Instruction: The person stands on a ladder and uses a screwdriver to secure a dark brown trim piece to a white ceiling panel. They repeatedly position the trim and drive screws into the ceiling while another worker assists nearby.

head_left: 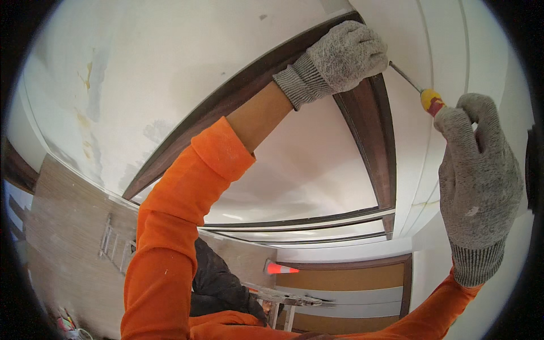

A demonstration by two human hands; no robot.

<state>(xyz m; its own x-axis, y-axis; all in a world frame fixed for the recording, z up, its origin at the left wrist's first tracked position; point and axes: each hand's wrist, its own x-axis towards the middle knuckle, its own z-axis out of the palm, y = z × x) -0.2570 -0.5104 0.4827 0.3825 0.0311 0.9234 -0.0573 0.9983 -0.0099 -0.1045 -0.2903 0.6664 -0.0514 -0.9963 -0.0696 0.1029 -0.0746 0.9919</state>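
A screwdriver with a yellow and red handle is gripped in my right hand, which wears a grey knit glove. Its thin shaft slants up and left, and the tip ends close beside my left hand. That hand, gloved the same way, is closed with its fingertips turned from view; what they hold, if anything, is hidden. It is at the upper corner of a dark brown wooden frame, against the wood. White ceiling trim runs behind the screwdriver.
A ladder top stands close below me. On the floor are an orange and white traffic cone and a second ladder farther left. A patched white wall fills the upper left; a brown-framed panel lies below.
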